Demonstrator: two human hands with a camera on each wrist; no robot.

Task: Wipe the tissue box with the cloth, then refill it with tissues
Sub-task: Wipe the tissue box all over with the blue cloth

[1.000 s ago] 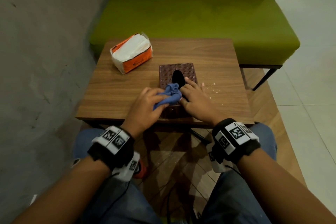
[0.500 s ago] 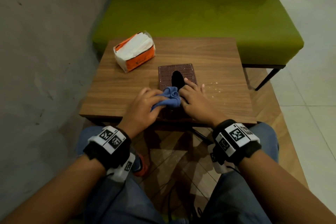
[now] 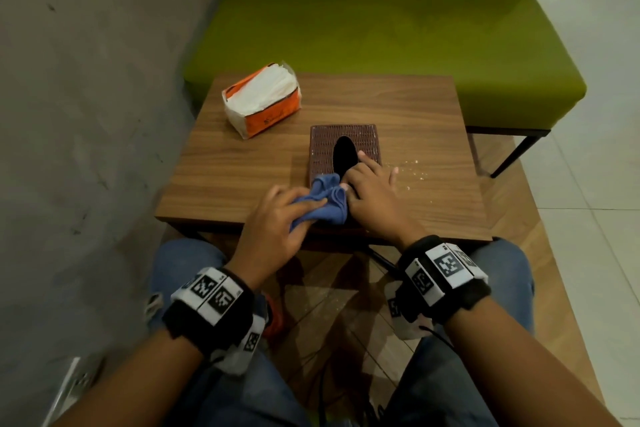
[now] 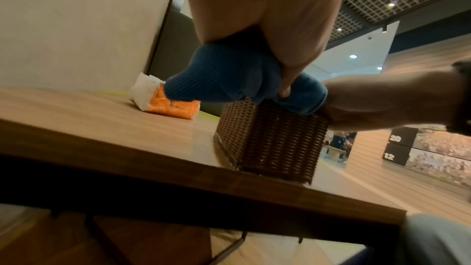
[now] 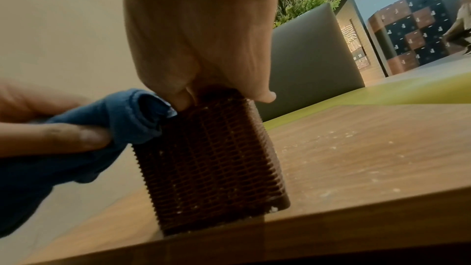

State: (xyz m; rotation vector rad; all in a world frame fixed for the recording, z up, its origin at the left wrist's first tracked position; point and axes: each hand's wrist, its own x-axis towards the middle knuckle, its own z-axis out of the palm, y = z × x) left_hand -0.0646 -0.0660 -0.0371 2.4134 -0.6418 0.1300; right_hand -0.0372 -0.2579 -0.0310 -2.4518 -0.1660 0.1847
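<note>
The woven brown tissue box (image 3: 344, 146), ribbed like rattan with an oval black slot on top, stands near the front edge of the wood-grain table (image 3: 235, 163). The left hand (image 3: 273, 222) grips the bunched, ribbed blue cloth (image 3: 325, 199) against the box's near top corner; the right hand (image 3: 372, 198) lies flat on the lid, fingers relaxed, hiding its near half. Against the earlier frames, the cloth sits slightly nearer. The soft orange tissue pack (image 3: 263, 99) lies far left.
</note>
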